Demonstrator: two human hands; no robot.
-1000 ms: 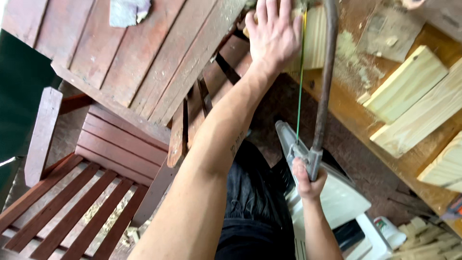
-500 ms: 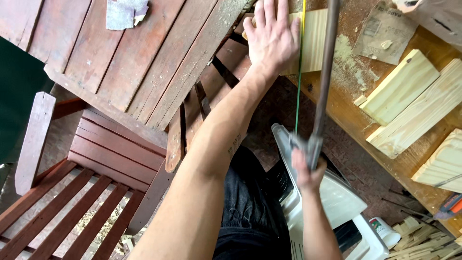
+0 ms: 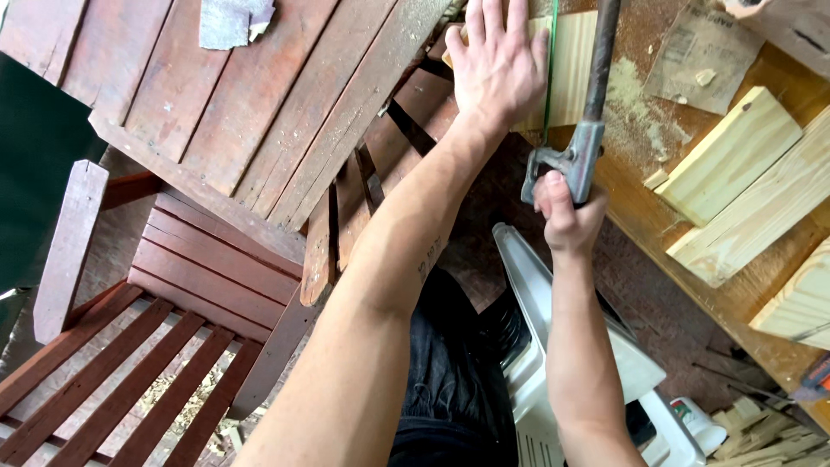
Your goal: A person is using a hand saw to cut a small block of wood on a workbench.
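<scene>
The pale, flat pine board [image 3: 575, 73] lies at the near edge of the sawdust-strewn wooden table [image 3: 761, 294], its end bridging onto the dark red slatted wooden table [image 3: 259, 112] beside it. The left hand [image 3: 497, 65] lies on it with fingers spread flat and pressing down, holding nothing. The right hand [image 3: 564, 212] has its grip pressed together around the grey metal handle of the frame saw [image 3: 588, 104], whose thin green blade runs just beside the left thumb. To saw well here, I judge the strokes should be long and light with the blade kept square to the board, the left palm bearing down close to the cut but the thumb kept off the blade line, since they are very near each other.

A sheet of brown sandpaper [image 3: 700, 56], squarish with dark print on its backing, lies on the sawdust at the far side of the table. A crumpled grey-white rag or paper [image 3: 229, 19] sits on the red slats. A small white bottle with a green-and-red label [image 3: 696, 425] stands on the floor beside a white plastic stool [image 3: 553, 346]
</scene>
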